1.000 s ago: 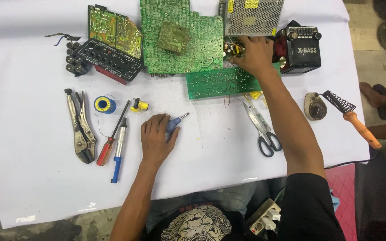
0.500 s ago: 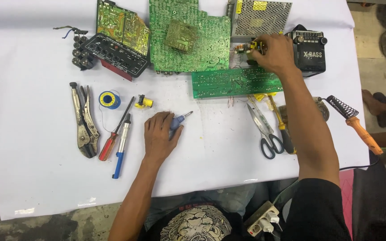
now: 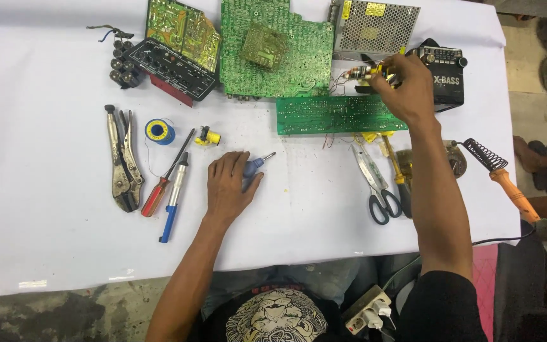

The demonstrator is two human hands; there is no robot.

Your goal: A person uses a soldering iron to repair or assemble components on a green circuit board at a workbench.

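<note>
My left hand (image 3: 229, 185) lies flat on the white sheet, its fingers over a small blue-handled screwdriver (image 3: 256, 166) whose tip points right. My right hand (image 3: 406, 88) reaches to the far right of the table and grips a small yellow wired component (image 3: 367, 73) just above the long green circuit board (image 3: 333, 114). Right of that hand sits a black portable radio (image 3: 446, 66).
Locking pliers (image 3: 121, 158), a solder spool (image 3: 158, 131), a red screwdriver (image 3: 158, 190) and a blue tool (image 3: 173, 199) lie at left. Large green boards (image 3: 273, 47), a metal power supply (image 3: 375, 26), scissors (image 3: 375, 183) and a soldering iron on its stand (image 3: 498, 174) surround them.
My right hand has lifted the small wired component up off the area by the long board. The camera view has shifted slightly. The left hand stays on the blue screwdriver.
</note>
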